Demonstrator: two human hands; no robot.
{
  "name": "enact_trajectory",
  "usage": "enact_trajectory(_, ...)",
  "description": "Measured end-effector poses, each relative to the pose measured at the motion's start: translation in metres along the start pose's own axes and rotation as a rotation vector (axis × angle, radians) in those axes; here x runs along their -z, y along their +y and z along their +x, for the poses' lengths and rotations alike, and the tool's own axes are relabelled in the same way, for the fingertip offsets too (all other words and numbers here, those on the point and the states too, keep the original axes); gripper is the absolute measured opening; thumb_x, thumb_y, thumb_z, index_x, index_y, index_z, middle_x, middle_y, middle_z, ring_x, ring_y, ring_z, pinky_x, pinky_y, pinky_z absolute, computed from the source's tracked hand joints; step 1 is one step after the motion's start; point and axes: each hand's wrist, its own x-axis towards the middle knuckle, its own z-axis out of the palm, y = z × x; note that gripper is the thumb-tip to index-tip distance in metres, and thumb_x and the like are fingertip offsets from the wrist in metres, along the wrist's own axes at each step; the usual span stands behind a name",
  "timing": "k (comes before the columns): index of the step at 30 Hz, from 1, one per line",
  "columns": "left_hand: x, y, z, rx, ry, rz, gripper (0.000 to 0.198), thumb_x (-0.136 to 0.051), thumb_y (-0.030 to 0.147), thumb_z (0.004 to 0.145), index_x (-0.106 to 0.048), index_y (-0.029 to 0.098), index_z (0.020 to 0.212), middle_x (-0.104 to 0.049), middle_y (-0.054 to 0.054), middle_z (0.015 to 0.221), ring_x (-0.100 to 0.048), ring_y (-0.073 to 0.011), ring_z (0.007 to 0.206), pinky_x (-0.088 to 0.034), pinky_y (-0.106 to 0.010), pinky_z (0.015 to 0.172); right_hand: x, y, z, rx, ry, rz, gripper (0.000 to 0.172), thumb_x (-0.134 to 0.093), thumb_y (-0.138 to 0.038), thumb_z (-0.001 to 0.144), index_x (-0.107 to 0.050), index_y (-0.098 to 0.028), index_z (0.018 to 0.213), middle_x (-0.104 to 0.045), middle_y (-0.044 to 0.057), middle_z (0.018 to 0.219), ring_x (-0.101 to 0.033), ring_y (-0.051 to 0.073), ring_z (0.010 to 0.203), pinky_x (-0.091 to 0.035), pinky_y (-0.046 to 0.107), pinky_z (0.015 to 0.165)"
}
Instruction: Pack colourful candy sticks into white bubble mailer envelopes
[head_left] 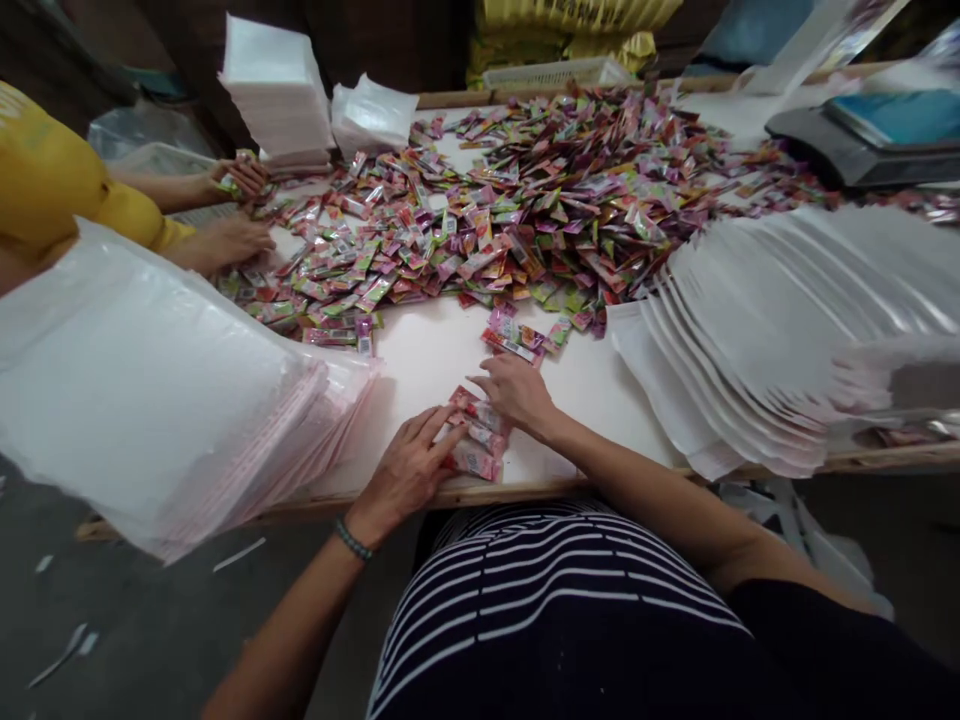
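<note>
My left hand [411, 458] rests at the table's front edge, fingers stretched over the left ends of several red and pink packets [481, 438] laid side by side. Just above the right end of that row is my right hand [519, 396], its thumb and fingers pointing left and slightly apart. I see nothing held in it. Close beyond its knuckles lie a few pink and purple packets [514, 335]. A large heap of small shiny packets [540, 210] in red, purple and green spreads across the middle of the white table [420, 345].
Clear plastic bags [165, 370] are stacked at left, overhanging the edge; more bags [780, 310] fan out at right. Behind stand a tall bag stack [274, 90], a white basket [555, 73] and a scale [870, 140]. Another person's hands [232, 240] handle packets at far left.
</note>
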Motion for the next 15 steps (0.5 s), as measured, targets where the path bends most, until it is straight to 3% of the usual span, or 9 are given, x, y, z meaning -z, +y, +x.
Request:
enact_trajectory(2,-0.003,-0.005,0.011,-0.041,-0.054,-0.014,0.067,-0.07,0.022,0.079,-0.043,0.017,0.14,-0.039,-0.017,0.149,-0.034,-0.0322,0.138,-0.039,-0.049,0.109,0.0,0.008,-0.001,-0.012,0.011,-0.088,0.02,-0.06,-0.026,0.088,-0.069,-0.012,0.099,-0.065,0.017,0.112,-0.059,0.025,0.104,-0.044,0.035,0.089)
enact_trajectory(6,-0.012,-0.013,0.027,-0.085,-0.153,-0.056,0.065,-0.069,0.027,0.08,-0.043,0.014,0.138,-0.052,-0.016,0.138,-0.046,-0.0295,0.129,-0.043,-0.046,0.106,-0.006,0.023,-0.015,0.191,-0.023,0.088,0.023,-0.054,-0.012,0.087,-0.069,-0.018,0.103,-0.067,0.01,0.117,-0.06,0.02,0.107,-0.045,0.032,0.092)
enact_trajectory(8,-0.016,-0.014,0.03,-0.063,-0.131,-0.049,0.066,-0.068,0.031,0.081,-0.042,0.014,0.138,-0.051,-0.017,0.138,-0.047,-0.0303,0.129,-0.042,-0.047,0.106,-0.01,0.026,-0.026,0.237,-0.033,0.234,0.026,-0.051,-0.013,0.088,-0.067,-0.021,0.106,-0.07,0.006,0.11,-0.063,0.017,0.1,-0.047,0.029,0.088)
enact_trajectory(12,-0.022,-0.011,0.039,-0.044,-0.069,-0.029,0.082,-0.065,0.034,0.082,-0.022,0.017,0.15,-0.032,-0.019,0.154,-0.029,-0.0318,0.143,-0.032,-0.05,0.113,-0.012,0.028,-0.037,0.264,-0.13,0.413,0.024,-0.051,-0.014,0.085,-0.066,-0.019,0.103,-0.072,0.002,0.092,-0.064,0.014,0.081,-0.048,0.025,0.076)
enact_trajectory(13,-0.024,-0.011,0.042,-0.046,-0.091,-0.04,0.084,-0.063,0.035,0.083,-0.016,0.016,0.151,-0.032,-0.019,0.154,-0.03,-0.031,0.143,-0.032,-0.05,0.113,-0.01,0.03,-0.036,0.25,-0.112,0.424,0.023,-0.051,-0.015,0.085,-0.066,-0.019,0.102,-0.072,0.002,0.092,-0.064,0.014,0.08,-0.048,0.025,0.076)
enact_trajectory(15,-0.029,-0.01,0.047,-0.045,-0.16,-0.061,0.082,-0.061,0.037,0.085,-0.016,0.015,0.151,-0.04,-0.019,0.149,-0.037,-0.0297,0.138,-0.035,-0.048,0.11,-0.002,0.04,-0.026,0.119,0.046,0.38,0.021,-0.049,-0.019,0.088,-0.065,-0.019,0.102,-0.071,0.004,0.094,-0.064,0.016,0.08,-0.048,0.027,0.076)
